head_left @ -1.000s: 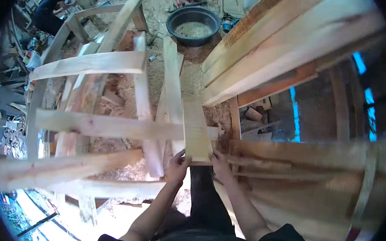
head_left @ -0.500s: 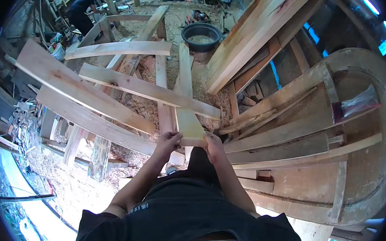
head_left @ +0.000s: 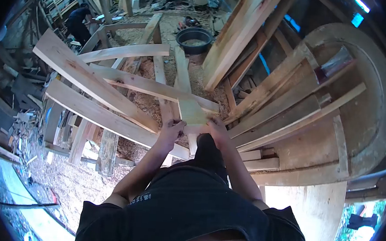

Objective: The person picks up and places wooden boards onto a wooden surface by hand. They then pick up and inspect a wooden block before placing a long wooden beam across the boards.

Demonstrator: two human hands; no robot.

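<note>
Short plank (head_left: pixel 192 113): near end gripped at both corners, far end resting across long boards (head_left: pixel 114 85) beyond fingertips
Left hand (head_left: pixel 172 131): fingers curled, clamped on left corner
Right hand (head_left: pixel 216 131): fingers wrapped round right corner
Sawdust floor (head_left: pixel 144 104) beneath
Black basin (head_left: pixel 194 37) well beyond plank
Curved timber frame (head_left: pixel 367 89) right of right hand

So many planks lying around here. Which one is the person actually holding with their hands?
The short pale plank in the middle: the left hand and right hand grip its near end. The longer boards beside it lie untouched.
</note>
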